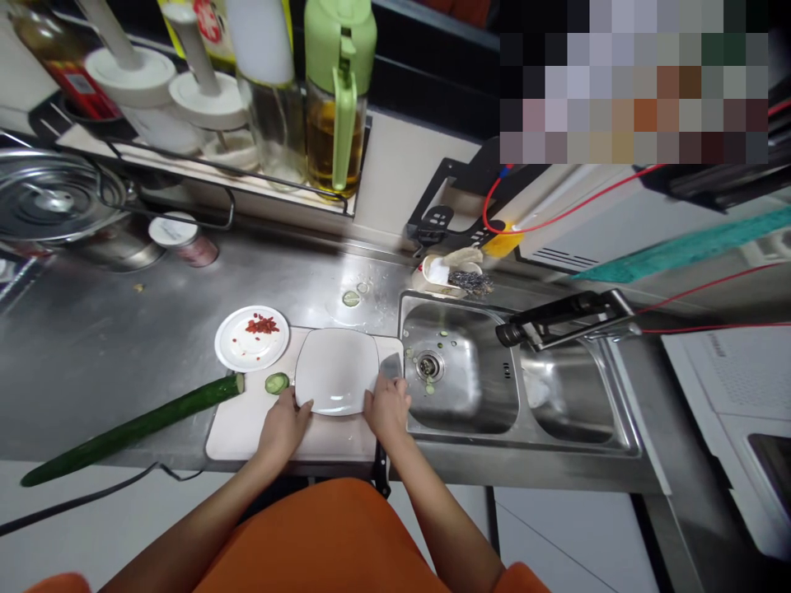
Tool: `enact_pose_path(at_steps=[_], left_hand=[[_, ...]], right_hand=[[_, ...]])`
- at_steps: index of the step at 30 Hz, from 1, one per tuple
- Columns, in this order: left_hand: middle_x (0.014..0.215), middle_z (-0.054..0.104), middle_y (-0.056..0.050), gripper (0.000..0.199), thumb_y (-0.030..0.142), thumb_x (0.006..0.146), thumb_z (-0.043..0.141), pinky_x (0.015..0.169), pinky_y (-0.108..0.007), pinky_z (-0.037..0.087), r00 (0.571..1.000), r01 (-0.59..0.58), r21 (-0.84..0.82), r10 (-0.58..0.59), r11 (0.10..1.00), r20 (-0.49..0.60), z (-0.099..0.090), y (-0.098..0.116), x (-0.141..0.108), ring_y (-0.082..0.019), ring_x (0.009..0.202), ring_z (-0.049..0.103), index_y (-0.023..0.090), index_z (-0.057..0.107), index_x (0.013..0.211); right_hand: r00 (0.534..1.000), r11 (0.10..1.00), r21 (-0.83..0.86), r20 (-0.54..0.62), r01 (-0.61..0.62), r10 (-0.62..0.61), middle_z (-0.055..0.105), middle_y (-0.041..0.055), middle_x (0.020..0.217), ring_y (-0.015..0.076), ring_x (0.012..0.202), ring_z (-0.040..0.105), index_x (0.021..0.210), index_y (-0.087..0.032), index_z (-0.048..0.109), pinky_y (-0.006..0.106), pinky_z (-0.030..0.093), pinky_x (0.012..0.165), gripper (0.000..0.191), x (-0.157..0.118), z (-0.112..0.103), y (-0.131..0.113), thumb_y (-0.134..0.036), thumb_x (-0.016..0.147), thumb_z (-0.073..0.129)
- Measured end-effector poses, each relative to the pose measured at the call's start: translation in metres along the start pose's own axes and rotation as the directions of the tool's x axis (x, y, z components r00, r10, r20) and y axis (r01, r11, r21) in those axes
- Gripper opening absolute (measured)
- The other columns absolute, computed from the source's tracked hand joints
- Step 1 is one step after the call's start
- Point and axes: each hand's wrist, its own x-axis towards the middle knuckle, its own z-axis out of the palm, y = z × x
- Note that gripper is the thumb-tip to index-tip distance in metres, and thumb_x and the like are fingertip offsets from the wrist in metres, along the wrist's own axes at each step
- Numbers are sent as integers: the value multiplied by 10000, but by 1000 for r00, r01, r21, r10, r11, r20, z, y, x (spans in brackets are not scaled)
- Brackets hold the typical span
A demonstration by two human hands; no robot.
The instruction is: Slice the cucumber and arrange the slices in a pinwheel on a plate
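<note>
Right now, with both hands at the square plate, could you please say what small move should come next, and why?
I'd probably settle the square plate flat on the cutting board: the left hand and right hand both hold its rim, and the knife blade just beside the right hand makes a steady set-down sensible.

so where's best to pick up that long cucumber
Probably around the middle of the cucumber, coming from above: it is long and slim and lies on the steel counter, so mid-length should balance, clear of the cut end at the chopping board.
</note>
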Motion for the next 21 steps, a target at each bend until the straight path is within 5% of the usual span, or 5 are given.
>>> enact_pose_path(at_steps=[9, 13, 17, 21], left_hand=[[816, 678, -68, 309, 377, 836, 510, 694, -308, 459, 1000, -12, -37, 12, 999, -2, -11, -2, -3, -229, 766, 660, 170, 506, 1066], [893, 684, -70, 318, 380, 844, 480, 742, -316, 478, 991, -71, -65, 64, 995, -116, -27, -18, -2, -216, 801, 654, 183, 519, 1090], [980, 671, -127, 334, 332, 842, 447, 816, -343, 481, 969, -83, 41, 90, 996, -231, -44, -32, 12, -242, 901, 633, 146, 572, 1089], [1010, 651, -184, 364, 286, 844, 412, 860, -371, 470, 970, -79, 188, 119, 979, -210, -50, -34, 27, -277, 967, 608, 104, 615, 1085]], right_hand=[[999, 998, -38, 5, -45, 45, 597, 183, 1103, 321, 1133, 424, 1315, -122, 485, 408, 379, 824, 466, 0, 1, -4, -278, 876, 492], [997, 997, -34, -40, -73, 71, 578, 175, 1119, 330, 1109, 424, 1333, -143, 485, 409, 388, 795, 479, -5, 1, -3, -260, 869, 484], [995, 997, -39, -78, -73, 70, 572, 156, 1112, 328, 1094, 418, 1313, -163, 509, 404, 390, 780, 451, -10, -1, -3, -258, 873, 482], [996, 998, -50, -80, -40, 36, 566, 139, 1090, 312, 1084, 416, 1263, -185, 541, 387, 390, 771, 397, -15, -6, -6, -262, 877, 494]])
